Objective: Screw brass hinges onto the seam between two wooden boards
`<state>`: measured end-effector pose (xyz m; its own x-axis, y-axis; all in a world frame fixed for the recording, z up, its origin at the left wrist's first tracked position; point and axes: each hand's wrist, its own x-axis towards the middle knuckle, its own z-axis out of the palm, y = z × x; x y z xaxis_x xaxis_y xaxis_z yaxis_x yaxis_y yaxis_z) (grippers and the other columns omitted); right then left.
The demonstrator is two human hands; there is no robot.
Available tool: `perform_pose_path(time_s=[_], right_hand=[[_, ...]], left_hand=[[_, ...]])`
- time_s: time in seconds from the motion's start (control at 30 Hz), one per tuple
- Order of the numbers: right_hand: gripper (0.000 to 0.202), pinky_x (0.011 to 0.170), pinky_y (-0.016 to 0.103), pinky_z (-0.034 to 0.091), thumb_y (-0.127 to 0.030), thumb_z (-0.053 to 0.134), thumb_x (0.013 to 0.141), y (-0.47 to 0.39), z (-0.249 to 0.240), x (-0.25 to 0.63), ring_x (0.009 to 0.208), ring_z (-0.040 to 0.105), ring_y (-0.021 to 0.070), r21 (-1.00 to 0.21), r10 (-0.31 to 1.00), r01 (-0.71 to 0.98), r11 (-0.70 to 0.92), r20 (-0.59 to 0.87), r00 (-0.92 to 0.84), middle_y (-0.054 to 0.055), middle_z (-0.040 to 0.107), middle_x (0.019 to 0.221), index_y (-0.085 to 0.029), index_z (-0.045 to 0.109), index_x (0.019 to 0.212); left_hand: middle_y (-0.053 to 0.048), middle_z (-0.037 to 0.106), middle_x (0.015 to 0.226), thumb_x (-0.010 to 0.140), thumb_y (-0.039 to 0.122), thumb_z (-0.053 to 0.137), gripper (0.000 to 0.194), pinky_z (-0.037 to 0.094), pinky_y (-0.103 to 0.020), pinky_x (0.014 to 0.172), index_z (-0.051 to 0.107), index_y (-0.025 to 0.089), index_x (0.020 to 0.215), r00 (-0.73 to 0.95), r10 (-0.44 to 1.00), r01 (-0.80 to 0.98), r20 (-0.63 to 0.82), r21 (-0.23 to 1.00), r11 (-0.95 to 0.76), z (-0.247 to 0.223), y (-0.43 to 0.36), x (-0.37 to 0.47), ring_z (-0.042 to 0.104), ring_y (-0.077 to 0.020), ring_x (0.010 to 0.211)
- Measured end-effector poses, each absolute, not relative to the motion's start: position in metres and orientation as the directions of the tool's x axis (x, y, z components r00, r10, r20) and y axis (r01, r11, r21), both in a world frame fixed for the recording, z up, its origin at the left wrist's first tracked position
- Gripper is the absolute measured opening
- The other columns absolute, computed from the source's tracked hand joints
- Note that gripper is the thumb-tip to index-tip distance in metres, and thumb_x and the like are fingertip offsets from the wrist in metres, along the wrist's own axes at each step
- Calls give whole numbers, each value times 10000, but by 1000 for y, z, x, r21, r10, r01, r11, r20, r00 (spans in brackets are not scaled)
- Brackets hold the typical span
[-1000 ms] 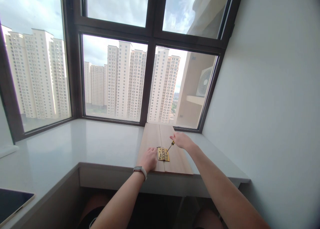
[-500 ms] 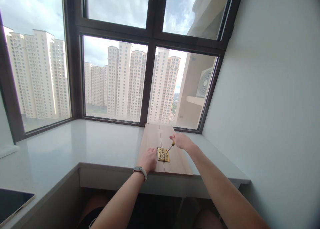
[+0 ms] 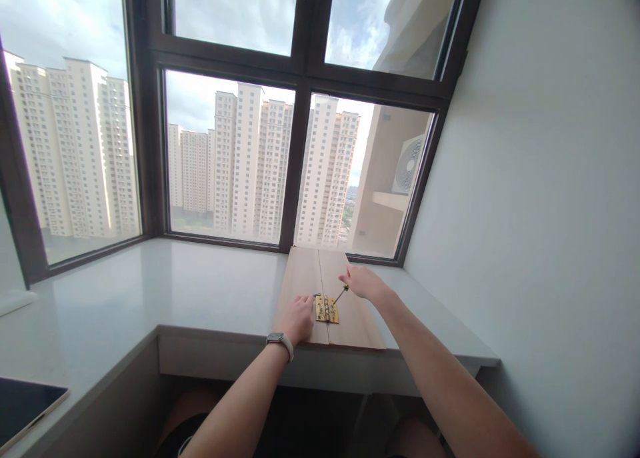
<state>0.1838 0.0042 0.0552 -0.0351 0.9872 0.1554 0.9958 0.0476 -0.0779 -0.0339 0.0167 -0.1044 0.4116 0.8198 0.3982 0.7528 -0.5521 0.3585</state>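
Observation:
A brass-coloured hinge [image 3: 327,309] lies unfolded across the seam between two light wooden boards [image 3: 356,331]. My right hand [image 3: 364,282] is closed round the handle of a screwdriver [image 3: 341,295], which slants down to the left. The tip meets the hinge's right leaf, close to its knuckles. Beside the left leaf, my left hand [image 3: 299,317] rests on the left board with its fingers curled; what they hold, if anything, is hidden. By its fingertips, at the hinge's upper left corner, is a small dark metal piece [image 3: 317,295] too small to name.
The boards lie on a white windowsill counter [image 3: 225,285] and overhang its front edge slightly. Dark-framed windows [image 3: 295,158] rise behind, and a white wall [image 3: 525,178] stands on the right. A dark-screened tablet-like device [image 3: 30,405] lies at the lower left.
Almost nothing differs. The screwdriver's handle shows a slightly different turn in my right hand, while its tip stays on the hinge and my left hand stays in place.

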Motion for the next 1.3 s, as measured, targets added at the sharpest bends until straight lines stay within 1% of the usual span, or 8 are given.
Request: perform_pose_path(time_s=[0.1,0.27,0.37,0.57,0.67,0.9,1.1,1.3], right_hand=[[364,772,324,448,-477,445,1059,3,57,183,1013,687,278,-47,986,998,53,162,-44,163,728,1098,-189,666,1030],[128,727,279,428,-315,658,951,5,59,184,942,683,220,-73,989,994,86,124,-77,91,737,1072,-219,660,1035],[173,716,256,424,-232,703,906,7,56,186,933,676,193,-139,985,981,138,127,-120,79,734,1097,-217,640,1066],[312,750,306,443,-477,531,1027,5,53,186,980,689,261,-90,987,994,57,158,-42,161,719,1108,-190,650,1053],[304,766,317,446,-438,498,1044,4,56,184,982,690,270,-58,988,997,56,145,-47,164,725,1073,-189,666,994],[147,751,250,436,-213,733,888,3,59,182,942,671,186,-159,984,976,148,122,-129,81,724,1125,-207,665,1018],[347,783,310,444,-482,529,1027,-1,57,175,1015,676,264,-92,982,991,100,172,-83,161,725,1126,-169,675,1059],[220,775,316,429,-354,541,1017,0,57,177,984,687,264,-30,986,997,73,156,-67,148,737,1079,-182,676,1045]], left_hand=[[-155,637,1356,968,142,367,498,374,-333,1108,574,118,1420,409,824,754,393,362,-548,-105,17,-34,527,-256,1276],[-164,628,1371,959,133,362,516,361,-340,1125,567,106,1432,420,818,752,393,354,-556,-105,17,-34,516,-259,1289],[-165,631,1365,962,136,358,513,360,-338,1121,571,104,1427,421,817,752,394,353,-557,-105,18,-34,520,-259,1281],[-168,622,1384,984,156,338,508,359,-337,1115,555,102,1441,421,819,749,388,360,-556,-105,17,-34,506,-261,1300],[-167,621,1386,974,146,342,515,350,-338,1124,558,106,1440,423,820,752,386,356,-555,-105,17,-34,503,-262,1303],[-151,630,1374,956,122,361,510,367,-331,1115,572,112,1421,418,825,767,380,340,-544,-102,14,-35,519,-252,1281],[-161,637,1346,967,118,347,497,365,-325,1108,570,97,1411,432,807,755,402,328,-567,-101,13,-35,525,-250,1265],[-159,632,1353,984,141,348,486,362,-323,1106,571,102,1414,431,810,761,398,322,-564,-104,16,-35,533,-251,1248]])
